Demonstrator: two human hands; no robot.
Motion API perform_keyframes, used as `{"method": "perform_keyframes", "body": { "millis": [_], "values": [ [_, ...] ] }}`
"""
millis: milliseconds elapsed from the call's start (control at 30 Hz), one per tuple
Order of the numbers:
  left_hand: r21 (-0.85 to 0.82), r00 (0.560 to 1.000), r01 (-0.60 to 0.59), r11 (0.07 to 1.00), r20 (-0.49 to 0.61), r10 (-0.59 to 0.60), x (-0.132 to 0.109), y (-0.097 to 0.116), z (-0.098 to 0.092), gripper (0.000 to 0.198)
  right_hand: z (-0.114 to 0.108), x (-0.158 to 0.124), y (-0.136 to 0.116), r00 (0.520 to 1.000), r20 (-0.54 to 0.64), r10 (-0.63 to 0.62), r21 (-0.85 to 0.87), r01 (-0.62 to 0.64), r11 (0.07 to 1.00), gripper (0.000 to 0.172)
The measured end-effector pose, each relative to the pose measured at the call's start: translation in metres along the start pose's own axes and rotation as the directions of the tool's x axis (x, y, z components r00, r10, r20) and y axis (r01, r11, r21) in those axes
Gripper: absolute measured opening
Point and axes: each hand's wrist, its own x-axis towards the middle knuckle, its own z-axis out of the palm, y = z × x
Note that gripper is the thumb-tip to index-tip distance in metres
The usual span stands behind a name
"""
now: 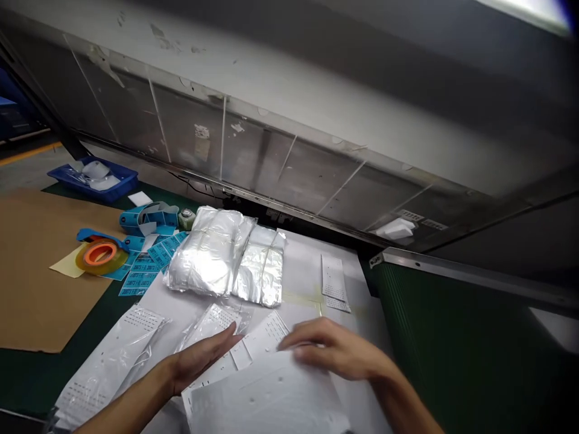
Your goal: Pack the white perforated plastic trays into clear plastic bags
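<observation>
My left hand (pixel 199 361) is open, its fingers stretched out flat along the left side of a white slotted sheet (pixel 266 334). In front of me a larger plain white sheet (pixel 266 398) with a few small bumps lies over part of that slotted sheet. My right hand (pixel 335 349) is slightly blurred, with curled fingers and thumb closed at the upper edge of the plain sheet. Clear-bagged white slotted sheets (pixel 113 355) lie to the left of my left forearm, and another clear-bagged piece (pixel 215 322) is just beyond my left hand.
Bundles of silvery plastic bags (pixel 210 250) lie behind my hands. At left are a tape roll (pixel 100 256), blue labels (pixel 142 274), brown cardboard (pixel 40 271) and a blue tray (pixel 113 191). Slotted strips (pixel 333 280) lie to the right, near a green conveyor belt (pixel 456 343).
</observation>
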Motion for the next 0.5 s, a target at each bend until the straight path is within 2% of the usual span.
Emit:
{"method": "perform_keyframes", "body": {
  "millis": [33, 67, 100, 167, 200, 233, 267, 300, 333, 367, 400, 433, 467, 500],
  "values": [
    [0.056, 1.0, 0.026, 0.998, 0.007, -0.026, -0.001, -0.002, 0.001, 0.043, 0.012, 0.016, -0.01, 0.997, 0.063, -0.038, -0.015, 0.039, 0.999, 0.028],
    [0.119, 0.999, 0.034, 0.992, 0.013, -0.036, -0.004, -0.004, 0.001, 0.04, 0.021, 0.028, -0.016, 0.995, 0.07, -0.068, -0.051, 0.072, 0.996, 0.028],
    [0.177, 0.999, 0.027, 0.984, 0.027, -0.032, -0.007, -0.006, 0.0, 0.037, 0.028, 0.035, -0.017, 0.996, 0.027, -0.089, -0.111, 0.091, 0.99, 0.028],
    [0.245, 0.997, -0.028, 0.969, 0.073, 0.01, -0.015, -0.011, -0.003, 0.039, 0.041, 0.037, -0.011, 0.969, -0.21, -0.132, -0.266, 0.073, 0.961, 0.029],
    [0.249, 0.996, -0.065, 0.966, 0.082, 0.046, -0.017, -0.014, -0.006, 0.043, 0.05, 0.034, -0.005, 0.914, -0.373, -0.158, -0.32, 0.033, 0.947, 0.03],
    [0.237, 0.994, -0.1, 0.966, 0.061, 0.088, -0.018, -0.018, -0.01, 0.048, 0.06, 0.029, 0.002, 0.826, -0.539, -0.163, -0.321, -0.022, 0.947, 0.031],
    [0.216, 0.992, -0.127, 0.968, 0.008, 0.129, -0.017, -0.023, -0.015, 0.053, 0.073, 0.024, 0.01, 0.717, -0.687, -0.121, -0.248, -0.075, 0.966, 0.034],
    [0.195, 0.984, -0.151, 0.969, -0.07, 0.167, -0.014, -0.029, -0.02, 0.056, 0.09, 0.02, 0.019, 0.604, -0.797, -0.022, -0.105, -0.104, 0.989, 0.041],
    [0.177, 0.968, -0.175, 0.969, -0.151, 0.202, -0.008, -0.037, -0.027, 0.057, 0.11, 0.018, 0.03, 0.499, -0.858, 0.118, 0.081, -0.095, 0.992, 0.051],
    [0.165, 0.949, -0.196, 0.967, -0.218, 0.23, -0.001, -0.046, -0.034, 0.058, 0.132, 0.017, 0.041, 0.418, -0.864, 0.28, 0.285, -0.052, 0.957, 0.062],
    [0.167, 0.931, -0.218, 0.962, -0.261, 0.256, 0.007, -0.055, -0.042, 0.059, 0.155, 0.018, 0.054, 0.371, -0.825, 0.426, 0.464, 0.015, 0.886, 0.074],
    [0.191, 0.915, -0.243, 0.951, -0.28, 0.29, 0.017, -0.064, -0.048, 0.06, 0.178, 0.02, 0.067, 0.377, -0.767, 0.52, 0.589, 0.092, 0.803, 0.083],
    [0.226, 0.902, -0.263, 0.938, -0.288, 0.322, 0.028, -0.072, -0.054, 0.06, 0.198, 0.023, 0.081, 0.41, -0.707, 0.576, 0.675, 0.146, 0.724, 0.087],
    [0.329, 0.883, -0.269, 0.905, -0.291, 0.368, 0.039, -0.078, -0.059, 0.059, 0.213, 0.024, 0.095, 0.438, -0.663, 0.607, 0.725, 0.174, 0.667, 0.09]
  ]
}}
